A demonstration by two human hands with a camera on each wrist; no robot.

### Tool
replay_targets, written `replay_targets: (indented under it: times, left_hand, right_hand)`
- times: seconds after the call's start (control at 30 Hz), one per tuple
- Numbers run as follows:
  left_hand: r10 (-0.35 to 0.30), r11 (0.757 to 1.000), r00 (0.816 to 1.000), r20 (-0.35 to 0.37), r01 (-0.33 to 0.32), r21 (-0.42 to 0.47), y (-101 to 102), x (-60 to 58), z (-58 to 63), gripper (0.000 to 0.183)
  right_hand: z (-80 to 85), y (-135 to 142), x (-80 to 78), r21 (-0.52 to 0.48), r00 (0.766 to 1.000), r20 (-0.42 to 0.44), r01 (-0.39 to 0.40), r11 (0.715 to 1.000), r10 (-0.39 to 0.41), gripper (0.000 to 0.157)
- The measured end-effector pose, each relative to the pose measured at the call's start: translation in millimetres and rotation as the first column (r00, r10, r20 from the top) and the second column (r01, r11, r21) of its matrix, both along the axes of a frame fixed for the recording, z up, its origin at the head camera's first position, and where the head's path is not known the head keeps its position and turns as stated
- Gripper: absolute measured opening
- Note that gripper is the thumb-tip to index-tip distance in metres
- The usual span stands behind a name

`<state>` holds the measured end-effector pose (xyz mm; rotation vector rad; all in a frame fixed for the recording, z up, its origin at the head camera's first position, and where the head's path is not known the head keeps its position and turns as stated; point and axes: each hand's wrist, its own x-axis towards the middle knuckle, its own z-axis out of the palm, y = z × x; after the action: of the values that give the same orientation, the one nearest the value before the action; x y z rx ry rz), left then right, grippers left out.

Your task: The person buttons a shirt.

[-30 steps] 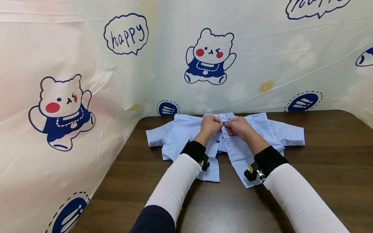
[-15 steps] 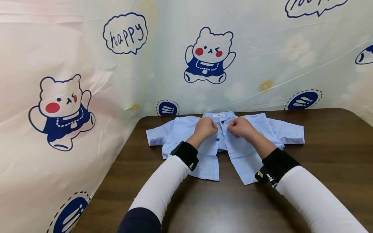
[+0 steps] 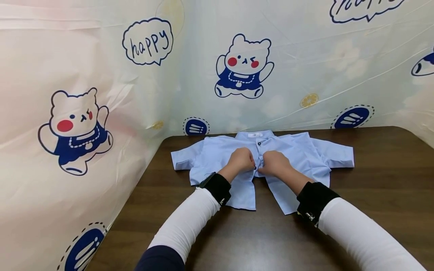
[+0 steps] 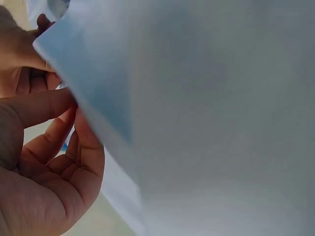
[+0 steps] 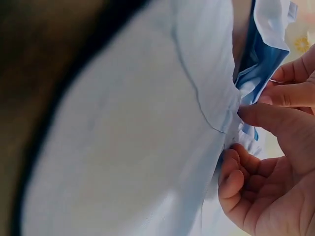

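Note:
A light blue short-sleeved shirt (image 3: 217,150) lies spread on the table, its front panels meeting at the top and parting toward the hem. One dark button (image 3: 259,143) shows just below the collar. My left hand (image 3: 241,160) pinches the left front edge beside a lower dark button (image 3: 255,168). Close by, my right hand (image 3: 276,164) pinches the edge of the right front panel. In the left wrist view, thumb and fingers of the left hand (image 4: 59,162) grip the cloth edge. The right wrist view has the right hand (image 5: 275,167) holding the placket; its fingertips are partly hidden by fabric.
The brown wooden table (image 3: 383,188) extends around the shirt on both sides and in front. A printed curtain (image 3: 298,56) with bear drawings hangs directly behind the table and along its left side. A white label (image 3: 255,134) shows inside the collar.
Both hands have left the button at the collar and moved down the front opening to the lower button. The top button, hidden behind fingers before, is now uncovered, with the panels joined there.

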<state>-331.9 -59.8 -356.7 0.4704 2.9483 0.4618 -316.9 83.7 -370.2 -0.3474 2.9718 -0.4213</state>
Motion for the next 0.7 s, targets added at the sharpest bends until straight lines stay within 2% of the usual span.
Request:
replay_targets:
  times: [0.17,0.33,0.47,0.5,0.57,0.6,0.63,0.67,0.7]
  left_hand:
    - [-0.019,0.999,1.000,-0.020,0.019,0.028,0.1,2.2,-6.6,0.040]
    - [-0.039,0.998,0.998,-0.049,0.041,0.046,0.4,3.7,-8.9,0.045]
    - [-0.003,0.993,1.000,-0.018,0.005,0.114,-2.2,5.4,-8.5,0.045]
    - [0.016,0.988,1.000,0.010,-0.018,0.152,-3.2,6.0,-7.8,0.043]
    - [0.057,0.964,0.995,0.077,-0.075,0.257,-5.3,6.9,-6.6,0.035]
    - [0.076,0.942,0.990,0.118,-0.110,0.316,-6.4,7.5,-5.7,0.030]
    - [0.088,0.909,0.981,0.171,-0.149,0.388,-7.3,7.8,-4.9,0.024]
    - [0.094,0.858,0.968,0.234,-0.198,0.474,-7.9,8.2,-4.0,0.017]
    - [0.093,0.796,0.950,0.299,-0.252,0.551,-8.4,8.6,-3.4,0.011]
  right_hand:
    - [0.7,-1.7,-0.9,0.033,1.000,0.024,-0.017,0.999,0.016,0.020]
    - [3.8,2.1,-1.6,0.018,0.998,0.023,-0.060,0.998,0.060,0.019]
    - [9.1,10.4,0.1,-0.105,0.996,-0.005,-0.090,0.990,0.090,0.023]
    - [10.9,12.7,1.1,-0.149,0.996,-0.010,-0.094,0.984,0.093,0.022]
    - [14.3,16.8,3.6,-0.244,0.996,-0.017,-0.089,0.966,0.088,0.019]
    - [15.5,18.5,4.7,-0.283,0.997,-0.016,-0.082,0.955,0.080,0.016]
    - [16.7,19.9,5.9,-0.319,0.997,-0.012,-0.072,0.945,0.072,0.015]
    - [17.6,20.7,7.2,-0.352,0.998,-0.011,-0.066,0.934,0.066,0.014]
    - [18.2,21.5,8.3,-0.381,0.998,-0.009,-0.058,0.923,0.059,0.013]
